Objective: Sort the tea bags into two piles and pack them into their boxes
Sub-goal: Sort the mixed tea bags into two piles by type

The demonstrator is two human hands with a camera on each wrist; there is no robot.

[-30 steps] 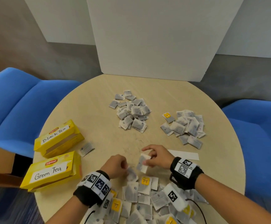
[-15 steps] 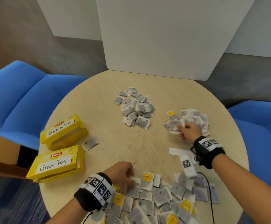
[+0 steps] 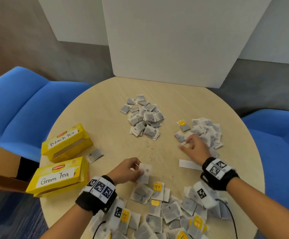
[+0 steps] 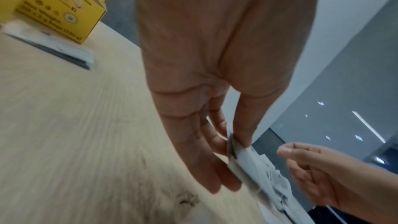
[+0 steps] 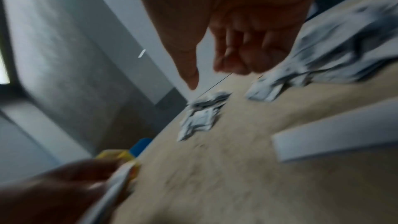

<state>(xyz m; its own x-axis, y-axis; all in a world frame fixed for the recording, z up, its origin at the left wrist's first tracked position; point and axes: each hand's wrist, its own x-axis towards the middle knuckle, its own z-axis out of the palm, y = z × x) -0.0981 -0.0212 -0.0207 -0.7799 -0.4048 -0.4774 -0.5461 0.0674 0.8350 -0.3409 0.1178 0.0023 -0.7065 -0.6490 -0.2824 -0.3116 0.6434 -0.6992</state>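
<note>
black wristbands (image 3: 95,199), white coded tags, bare forearms

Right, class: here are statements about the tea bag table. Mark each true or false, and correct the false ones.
1. The left hand pinches a tea bag. True.
2. The right hand holds a yellow box. False: it holds nothing and hovers, fingers loose, at the near edge of the right pile.
3. The Black Tea box lies farther from the person than the Green Tea box. True.
4. Every tea bag is already sorted. False: an unsorted heap lies at the table's near edge.
5. One single tea bag lies beside the boxes. True.
6. The white paper strip lies inside a box. False: it lies on the table by the right wrist.
</note>
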